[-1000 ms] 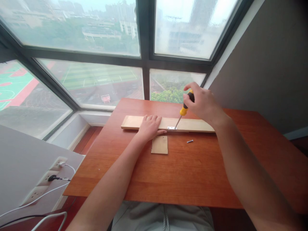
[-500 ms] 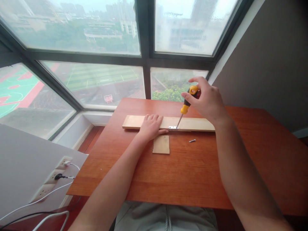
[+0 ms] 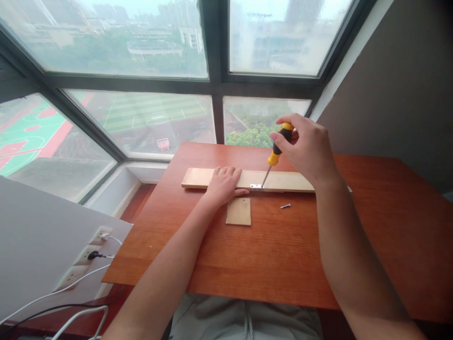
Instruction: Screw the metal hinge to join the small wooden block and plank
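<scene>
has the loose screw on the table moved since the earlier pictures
No. Judged against the table, the loose screw lies in the same spot, right of the small wooden piece; only the camera's view has shifted slightly.

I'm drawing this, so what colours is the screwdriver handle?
The screwdriver handle is black and yellow; the head view shows it best.

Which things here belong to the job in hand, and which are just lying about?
In the job:
- screwdriver, in the right hand
- metal plate, at the screwdriver's tip
- board, under the left hand

Lying about, by the look of it:
- screw, loose on the table, though perhaps part of the job
- wooden square, in neither hand
</scene>
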Available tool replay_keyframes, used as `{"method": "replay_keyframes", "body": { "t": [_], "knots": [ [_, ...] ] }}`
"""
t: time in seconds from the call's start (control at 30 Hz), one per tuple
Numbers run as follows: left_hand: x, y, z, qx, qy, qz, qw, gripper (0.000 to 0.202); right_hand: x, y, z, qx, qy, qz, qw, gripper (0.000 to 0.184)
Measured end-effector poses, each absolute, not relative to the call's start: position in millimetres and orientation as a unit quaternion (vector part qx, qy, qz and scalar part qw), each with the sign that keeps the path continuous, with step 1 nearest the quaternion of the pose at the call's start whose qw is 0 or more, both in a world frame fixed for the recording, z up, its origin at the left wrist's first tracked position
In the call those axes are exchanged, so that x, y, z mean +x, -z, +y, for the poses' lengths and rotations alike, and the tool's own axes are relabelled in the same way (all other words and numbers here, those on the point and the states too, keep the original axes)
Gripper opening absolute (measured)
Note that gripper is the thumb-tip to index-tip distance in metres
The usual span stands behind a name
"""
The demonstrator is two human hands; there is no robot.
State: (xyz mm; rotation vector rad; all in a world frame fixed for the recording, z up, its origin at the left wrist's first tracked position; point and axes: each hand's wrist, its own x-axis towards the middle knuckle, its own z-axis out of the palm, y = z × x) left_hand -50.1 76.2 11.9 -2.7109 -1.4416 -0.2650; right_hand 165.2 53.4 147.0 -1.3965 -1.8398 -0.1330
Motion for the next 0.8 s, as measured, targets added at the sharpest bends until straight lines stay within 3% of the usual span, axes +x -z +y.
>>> {"method": "replay_keyframes", "body": {
  "t": [0.13, 0.3, 0.53, 0.8],
  "knots": [
    [-50, -12, 77, -0.880, 0.084, -0.467, 0.026, 0.068, 164, -145, 53, -0.544, 0.021, -0.729, 0.415, 0.030],
    [-49, -12, 77, -0.879, 0.090, -0.468, 0.027, 0.067, 163, -143, 53, -0.574, 0.063, -0.716, 0.393, 0.021],
    [-50, -11, 82, -0.880, 0.091, -0.466, 0.021, 0.066, 163, -139, 59, -0.567, 0.065, -0.717, 0.400, 0.036],
    [-52, -8, 90, -0.877, 0.098, -0.469, 0.029, 0.063, 160, -138, 60, -0.531, 0.028, -0.741, 0.411, 0.037]
  ]
}}
